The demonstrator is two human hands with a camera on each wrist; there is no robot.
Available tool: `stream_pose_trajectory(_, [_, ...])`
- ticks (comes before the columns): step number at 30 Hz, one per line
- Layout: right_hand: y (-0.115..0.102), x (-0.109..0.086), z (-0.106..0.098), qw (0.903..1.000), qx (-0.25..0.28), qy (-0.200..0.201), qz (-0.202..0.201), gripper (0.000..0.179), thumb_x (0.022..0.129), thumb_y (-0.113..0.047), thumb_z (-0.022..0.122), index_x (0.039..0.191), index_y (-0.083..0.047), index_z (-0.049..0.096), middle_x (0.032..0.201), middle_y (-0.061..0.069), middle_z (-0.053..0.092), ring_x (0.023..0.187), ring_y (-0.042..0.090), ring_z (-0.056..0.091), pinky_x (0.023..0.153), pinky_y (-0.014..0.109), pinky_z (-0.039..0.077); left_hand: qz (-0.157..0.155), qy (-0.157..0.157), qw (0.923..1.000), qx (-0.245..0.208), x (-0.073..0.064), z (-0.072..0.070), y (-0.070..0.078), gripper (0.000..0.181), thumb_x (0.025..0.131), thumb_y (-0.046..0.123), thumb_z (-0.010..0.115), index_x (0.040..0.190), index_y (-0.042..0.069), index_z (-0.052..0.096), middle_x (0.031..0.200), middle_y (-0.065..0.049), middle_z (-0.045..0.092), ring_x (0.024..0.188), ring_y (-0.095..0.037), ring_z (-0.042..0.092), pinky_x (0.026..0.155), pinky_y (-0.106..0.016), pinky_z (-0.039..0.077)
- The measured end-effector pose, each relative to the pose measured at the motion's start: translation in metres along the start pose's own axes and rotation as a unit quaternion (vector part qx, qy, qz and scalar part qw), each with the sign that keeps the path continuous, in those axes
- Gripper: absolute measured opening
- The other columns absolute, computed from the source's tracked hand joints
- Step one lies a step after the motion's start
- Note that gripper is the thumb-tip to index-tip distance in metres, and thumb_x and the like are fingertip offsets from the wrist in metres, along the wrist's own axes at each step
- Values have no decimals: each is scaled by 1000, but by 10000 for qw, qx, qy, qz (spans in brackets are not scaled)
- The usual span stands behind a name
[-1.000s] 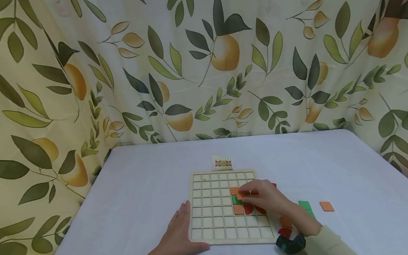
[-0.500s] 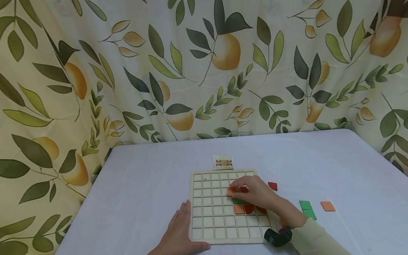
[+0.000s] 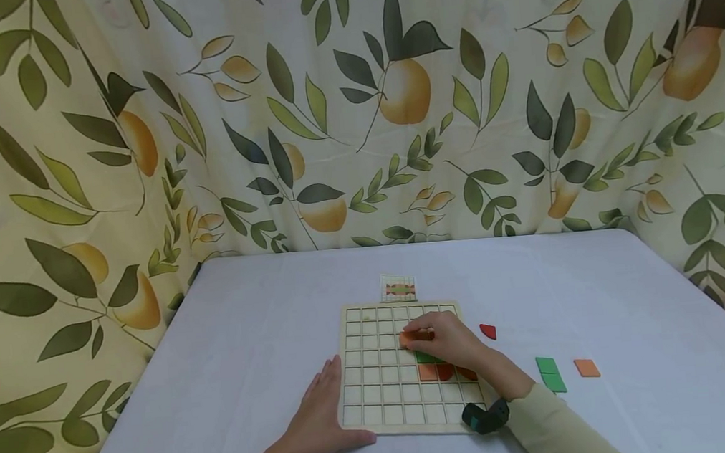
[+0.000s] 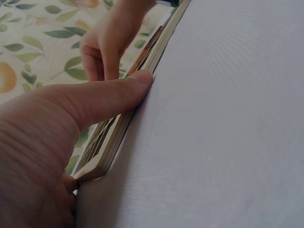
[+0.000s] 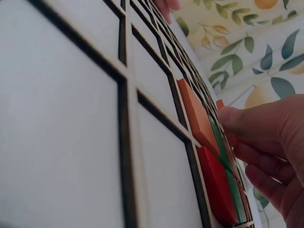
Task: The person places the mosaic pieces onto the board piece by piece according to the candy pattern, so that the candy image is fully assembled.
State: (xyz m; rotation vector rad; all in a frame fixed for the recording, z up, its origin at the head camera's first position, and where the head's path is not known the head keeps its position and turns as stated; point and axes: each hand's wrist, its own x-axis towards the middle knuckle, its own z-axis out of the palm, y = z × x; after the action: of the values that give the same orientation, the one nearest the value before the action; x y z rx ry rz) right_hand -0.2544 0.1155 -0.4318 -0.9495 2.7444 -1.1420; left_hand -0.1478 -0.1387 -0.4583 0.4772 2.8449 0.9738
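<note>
A pale gridded board (image 3: 371, 396) lies on the white table. My left hand (image 3: 318, 421) rests at its near left corner, fingers stretched along the left side and thumb (image 4: 111, 97) laid on the front edge. Over the board, the right hand (image 3: 450, 341) pinches an orange tile (image 5: 220, 104) between thumb and fingers. Just in front of that hand, a green tile (image 3: 426, 357), an orange tile (image 3: 427, 372) and a red tile (image 5: 216, 185) sit in the grid. The right hand hides part of the tile group.
A small pattern card (image 3: 398, 288) stands behind the board. To the right lie a red rounded tile (image 3: 488, 331), two green tiles (image 3: 546, 366) and an orange tile (image 3: 587, 368). A leaf-and-fruit print curtain (image 3: 352, 112) hangs behind the table.
My right hand has shifted left across the board with the orange tile, uncovering the red rounded tile at the right. The left hand keeps its place at the corner.
</note>
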Motion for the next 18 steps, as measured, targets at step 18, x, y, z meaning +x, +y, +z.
stream_pose_trajectory(18, [2, 3, 7, 9999, -100, 116, -31, 24, 80, -17, 73, 102, -7, 70, 97, -1, 67, 92, 15, 60, 76, 28, 51, 0, -25, 10000, 34, 0, 2, -1, 124, 62, 71, 65, 145, -2, 10, 151, -16, 13, 138, -26, 7, 108, -47, 11])
